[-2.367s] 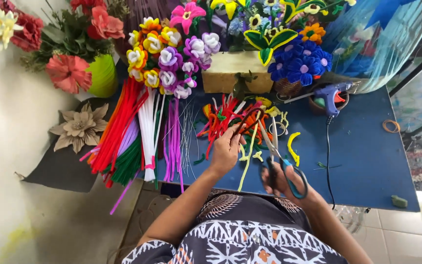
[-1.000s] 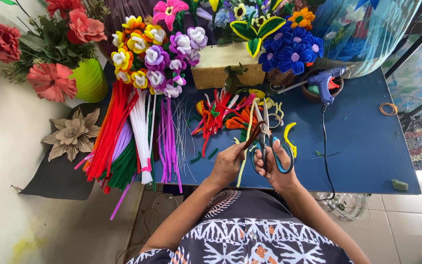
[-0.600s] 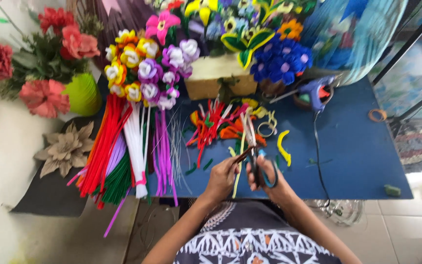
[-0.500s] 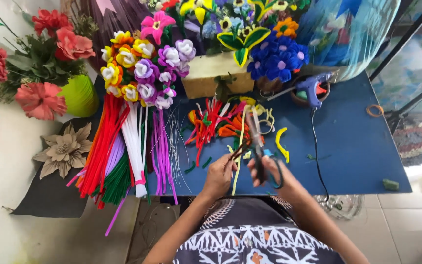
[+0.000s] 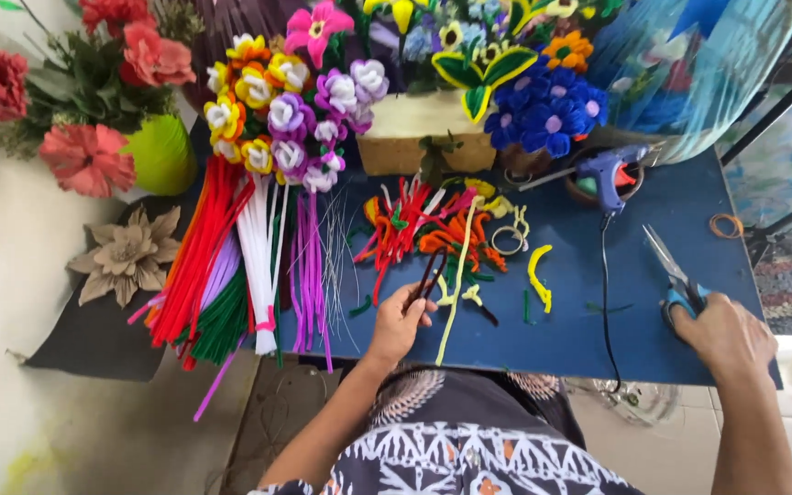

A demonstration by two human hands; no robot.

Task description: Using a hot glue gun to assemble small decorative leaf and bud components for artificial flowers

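Your left hand (image 5: 399, 323) is sitting near the front edge of the blue table (image 5: 653, 321), fingers pinched shut on a dark pipe cleaner (image 5: 429, 275) that is slanting up and away from you toward the pile. Your right hand (image 5: 724, 335) is resting well apart from it, toward the front right corner, curled closed over the blue handles of the scissors (image 5: 676, 275); the blades are pointing away toward the back edge, and whether they are parted is not clear.

Just beside your left hand a long yellow-green pipe cleaner (image 5: 453, 289) is lying front to back, its far end running into the loose pile of red, orange and yellow pieces (image 5: 423, 225) at mid-table. A curled yellow piece (image 5: 537, 275) is lying between that pile and the black cord (image 5: 605, 293), which is trailing from the blue glue gun (image 5: 609, 174) at the back edge down to the front edge.

Along the left edge, bundles of straight pipe cleaners (image 5: 231, 266) in red, white, purple and green are fanning toward you, with thin wires (image 5: 336, 247) beside them. Finished pipe-cleaner flowers (image 5: 286, 110) are standing along the back edge.
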